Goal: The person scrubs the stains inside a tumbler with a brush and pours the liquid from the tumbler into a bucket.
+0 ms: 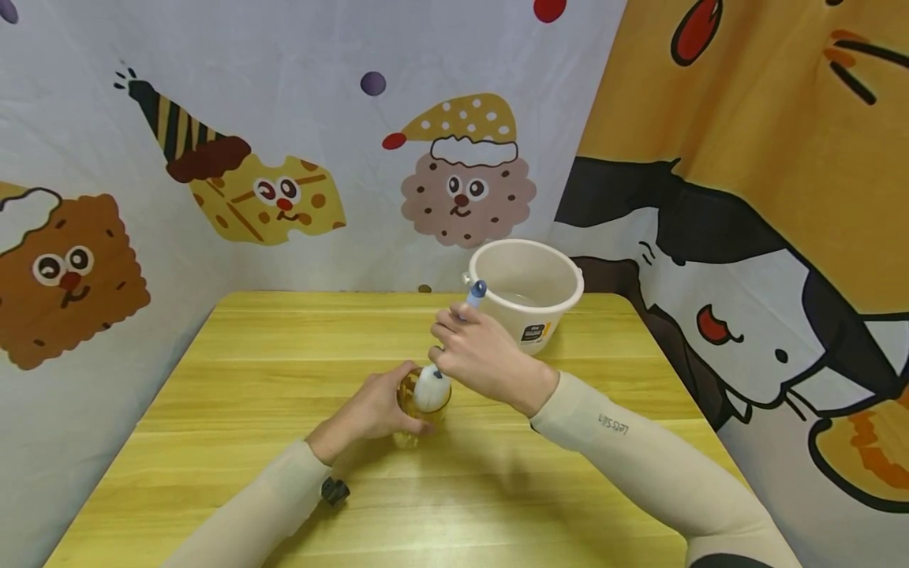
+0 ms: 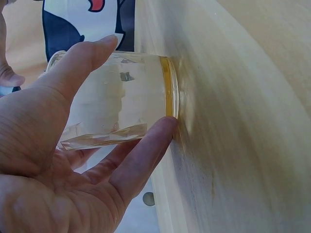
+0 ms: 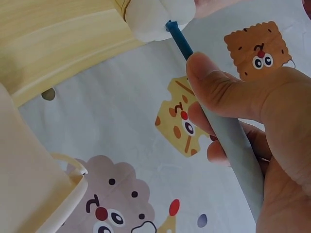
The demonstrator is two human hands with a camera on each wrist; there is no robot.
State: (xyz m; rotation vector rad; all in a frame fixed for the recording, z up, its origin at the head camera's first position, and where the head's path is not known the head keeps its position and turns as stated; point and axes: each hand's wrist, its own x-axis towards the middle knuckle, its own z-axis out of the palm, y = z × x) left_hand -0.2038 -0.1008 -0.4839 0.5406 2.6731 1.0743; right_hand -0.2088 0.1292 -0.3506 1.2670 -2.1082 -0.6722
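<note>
My left hand (image 1: 369, 406) holds a clear amber-tinted drinking glass (image 2: 112, 97) upright at the table surface, its thumb on one side and fingers on the other. A golden band runs round the glass near its base. My right hand (image 1: 483, 355) grips a cup brush by its blue-grey handle (image 3: 233, 141), thumb along the shaft. The brush's white sponge head (image 1: 431, 390) sits at the mouth of the glass, partly inside it. In the right wrist view, a darker blue neck joins the handle to the sponge. The handle slants up toward the bucket.
Behind my right hand, a cream plastic bucket (image 1: 497, 312) with a dark label stands at the back of the wooden table (image 1: 284, 347). Cartoon-printed cloth (image 1: 298, 102) hangs behind the table and along its right side. A small black device (image 1: 335, 491) is at my left wrist.
</note>
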